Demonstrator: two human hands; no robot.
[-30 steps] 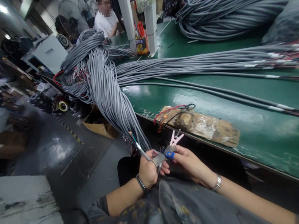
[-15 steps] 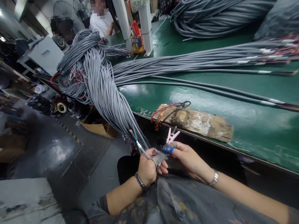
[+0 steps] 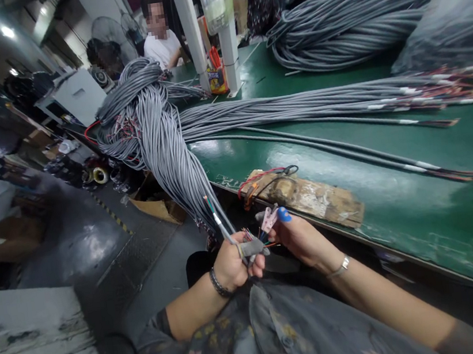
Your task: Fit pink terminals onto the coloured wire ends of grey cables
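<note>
My left hand point(image 3: 232, 261) is closed around a grey cable point(image 3: 228, 235), with grey wrapping on its thumb. Thin coloured wires point(image 3: 266, 237) fan out past that thumb toward the other hand. A pink clothespin point(image 3: 270, 219) is pinched in my right hand point(image 3: 303, 238), beside those wires. Blue tape covers the right thumb tip. Another cable end with a white band and coloured cores point(image 3: 212, 210) sticks up behind my left hand. The clothespin's jaws are too small to make out.
A thick bundle of grey cables point(image 3: 165, 134) drapes over the edge of the green table point(image 3: 421, 222). A worn wooden board point(image 3: 322, 203) lies at that edge. More cable coils point(image 3: 351, 22) are at the back right. A co-worker point(image 3: 161, 44) sits beyond the table.
My right hand has turned and shifted slightly right, its thumb now raised. The clothespin's two pink arms appear closer together. My left hand stays nearly in place; the view has tilted slightly.
</note>
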